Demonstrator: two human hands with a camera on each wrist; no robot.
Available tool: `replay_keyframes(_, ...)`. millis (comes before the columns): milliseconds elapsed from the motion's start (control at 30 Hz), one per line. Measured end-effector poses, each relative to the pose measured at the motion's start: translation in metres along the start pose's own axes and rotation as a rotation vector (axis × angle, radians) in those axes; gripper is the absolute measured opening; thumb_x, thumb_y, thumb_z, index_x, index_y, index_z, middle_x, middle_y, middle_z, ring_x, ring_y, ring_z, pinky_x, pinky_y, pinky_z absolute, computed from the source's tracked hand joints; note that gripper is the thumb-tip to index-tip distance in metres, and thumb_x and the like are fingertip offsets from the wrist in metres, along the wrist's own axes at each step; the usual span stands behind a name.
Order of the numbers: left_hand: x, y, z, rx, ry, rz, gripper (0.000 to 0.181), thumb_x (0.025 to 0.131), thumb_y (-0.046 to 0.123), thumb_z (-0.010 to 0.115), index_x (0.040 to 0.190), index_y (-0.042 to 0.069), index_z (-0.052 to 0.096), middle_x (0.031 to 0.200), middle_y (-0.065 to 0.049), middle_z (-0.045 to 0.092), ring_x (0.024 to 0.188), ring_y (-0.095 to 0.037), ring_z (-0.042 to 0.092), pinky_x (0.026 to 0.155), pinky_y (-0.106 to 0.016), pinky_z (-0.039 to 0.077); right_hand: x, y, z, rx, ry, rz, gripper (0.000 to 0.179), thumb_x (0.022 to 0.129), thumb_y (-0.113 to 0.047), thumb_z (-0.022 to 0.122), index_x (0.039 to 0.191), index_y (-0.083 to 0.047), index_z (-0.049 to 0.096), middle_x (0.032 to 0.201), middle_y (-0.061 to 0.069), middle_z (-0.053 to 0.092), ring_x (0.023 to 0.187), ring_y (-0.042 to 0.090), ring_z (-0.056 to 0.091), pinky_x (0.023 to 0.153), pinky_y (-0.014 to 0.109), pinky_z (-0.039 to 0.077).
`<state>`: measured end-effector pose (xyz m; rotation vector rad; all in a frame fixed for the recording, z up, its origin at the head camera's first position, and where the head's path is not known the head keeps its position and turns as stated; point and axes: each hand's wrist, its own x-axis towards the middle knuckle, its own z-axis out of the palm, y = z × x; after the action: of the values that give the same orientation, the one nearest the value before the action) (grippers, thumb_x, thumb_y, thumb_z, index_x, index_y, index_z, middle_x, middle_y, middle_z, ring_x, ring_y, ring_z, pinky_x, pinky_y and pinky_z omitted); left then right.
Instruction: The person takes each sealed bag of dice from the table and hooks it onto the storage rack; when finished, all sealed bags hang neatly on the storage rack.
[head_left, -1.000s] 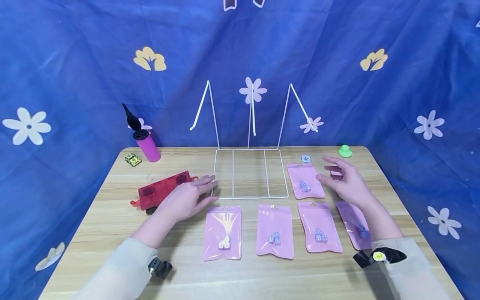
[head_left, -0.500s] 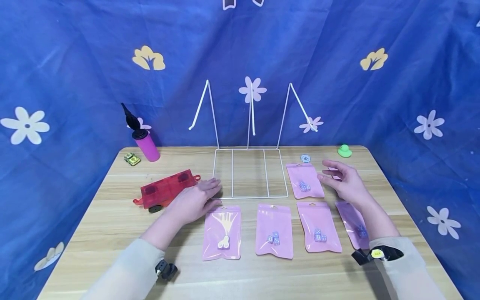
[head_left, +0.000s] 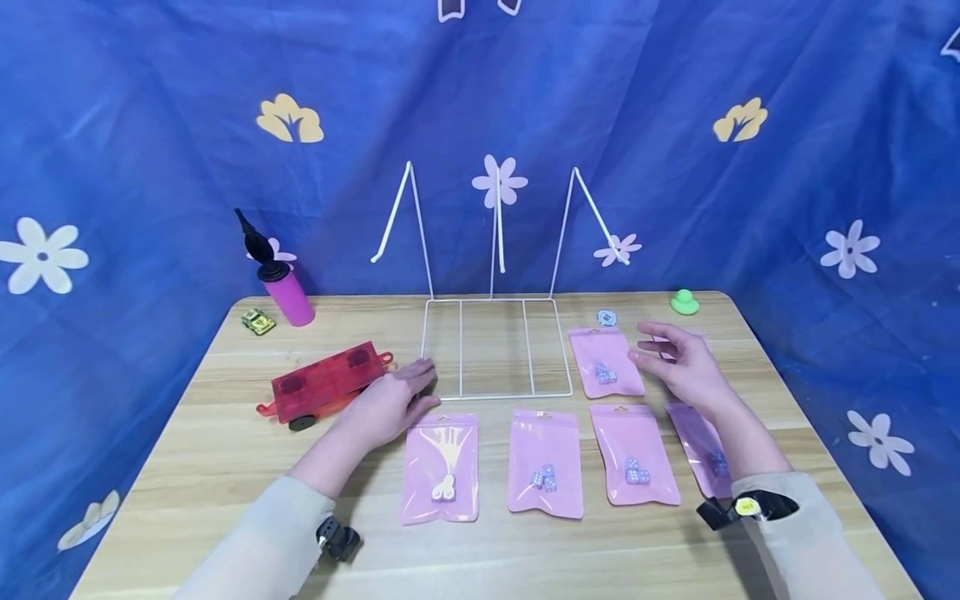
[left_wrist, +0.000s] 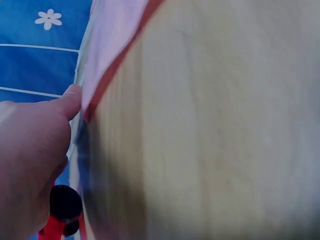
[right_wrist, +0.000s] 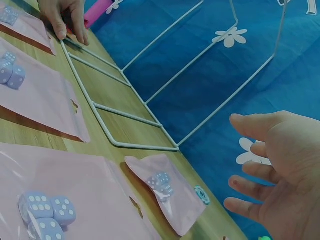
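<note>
My left hand lies with its fingers stretched out at the front left corner of a white wire rack with upright hooks. Its thumb reaches the top edge of a pink zip bag holding a pale yellow hand-shaped toy. Loosely bent and holding nothing, my right hand hovers beside a pink bag of purple dice right of the rack. Beneath that hand, another pink bag is mostly covered. In the right wrist view the right fingers are spread apart.
More pink dice bags lie in the front row: one in the middle, one further right, one by the right forearm. Left stand a red toy trailer, a magenta pump and a toy car. A green duck and blue chip sit behind.
The left hand has shifted slightly right and toward the front along the rack's corner. The right hand has come down a little. Bags and rack stay put, and the head view has turned slightly.
</note>
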<state>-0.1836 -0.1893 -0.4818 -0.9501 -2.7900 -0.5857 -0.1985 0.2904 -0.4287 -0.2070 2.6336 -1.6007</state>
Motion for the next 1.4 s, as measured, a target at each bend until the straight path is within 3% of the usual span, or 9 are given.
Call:
replay_keyframes(233,-0.005,-0.012,0.008,-0.013,-0.009,-0.021,0.049,0.101,0.022,0.075,0.135,-0.012,0.065,0.144,-0.029,0.060,0.138,-0.043,0.055,0.112,-0.057,0.044,0.001,0.005,0.002,-0.024,0.003,-0.008,0.065,0.100,-0.023,0.078,0.153,0.002,0.051,0.154,0.023,0.052,0.135,0.044,0.057,0.092,0.010,0.047)
replay_keyframes(533,-0.009,-0.017,0.011,-0.023,-0.007,-0.038,0.048,0.100,0.024,0.076,0.133,-0.010,0.068,0.145,-0.025,0.060,0.137,-0.040,0.056,0.111,-0.055,0.046,0.007,0.015,0.005,-0.009,-0.034,0.033,0.070,0.098,-0.035,0.079,0.153,-0.001,0.052,0.157,0.021,0.051,0.138,0.040,0.055,0.095,0.011,0.047)
replay_keyframes(967,-0.006,-0.020,0.011,-0.072,-0.016,-0.053,0.047,0.100,0.025,0.076,0.133,-0.008,0.069,0.144,-0.023,0.061,0.136,-0.039,0.056,0.110,-0.054,0.047,0.018,0.028,0.010,-0.011,-0.009,0.119,0.069,0.097,-0.023,0.081,0.151,0.007,0.050,0.151,0.025,0.054,0.136,0.040,0.057,0.090,0.011,0.049)
replay_keyframes(1400,-0.004,-0.018,0.006,-0.089,-0.058,-0.081,0.046,0.101,0.023,0.075,0.133,-0.008,0.069,0.144,-0.024,0.061,0.137,-0.039,0.056,0.109,-0.055,0.047,0.025,0.041,0.017,-0.070,-0.006,0.188,0.072,0.091,-0.022,0.086,0.147,0.008,0.053,0.142,0.027,0.060,0.131,0.040,0.059,0.107,0.043,0.050)
